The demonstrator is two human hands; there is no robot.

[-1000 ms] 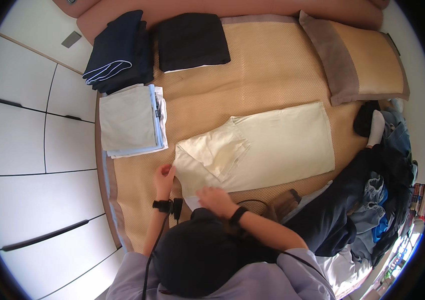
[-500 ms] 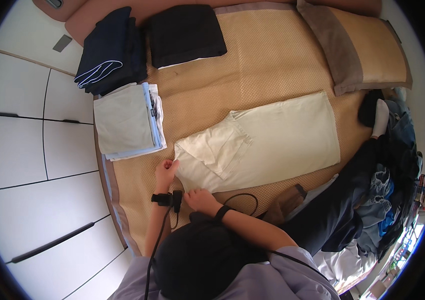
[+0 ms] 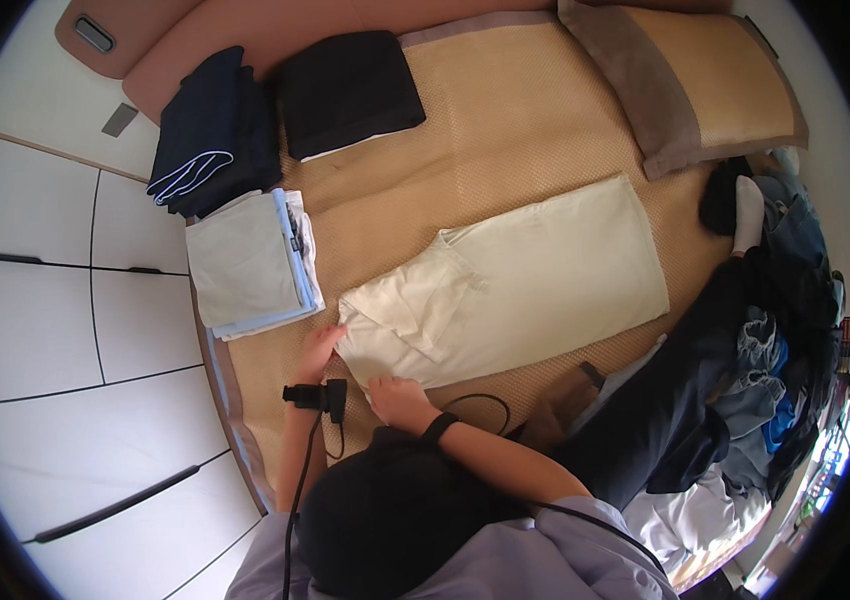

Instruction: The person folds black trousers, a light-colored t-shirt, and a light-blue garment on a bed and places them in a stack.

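Observation:
A cream short-sleeved shirt (image 3: pixel 555 270) lies on the woven mat, its long body flat toward the right and a sleeve folded over at its left part. My left hand (image 3: pixel 321 350) is at the shirt's left edge, thumb and fingers pinched together on the cloth. At the near left corner, my right hand (image 3: pixel 402 402) has its fingers curled closed over the shirt's edge; the fingertips are partly hidden. A black strap with a small device (image 3: pixel 323 398) sits on my left wrist, and a black band (image 3: pixel 440 427) on my right.
Folded light clothes (image 3: pixel 245 262) lie left of the shirt. Behind them are dark folded clothes (image 3: pixel 207 130) and a black folded garment (image 3: pixel 350 95). A pillow (image 3: pixel 700 80) occupies the far right. My outstretched leg (image 3: pixel 665 400) and heaped clothes (image 3: pixel 755 400) line the right side. White cabinets (image 3: pixel 20 330) stand left.
My left fingers have straightened a little and come onto the shirt's left edge. My right hand keeps its hold at the near corner. The view has shifted slightly.

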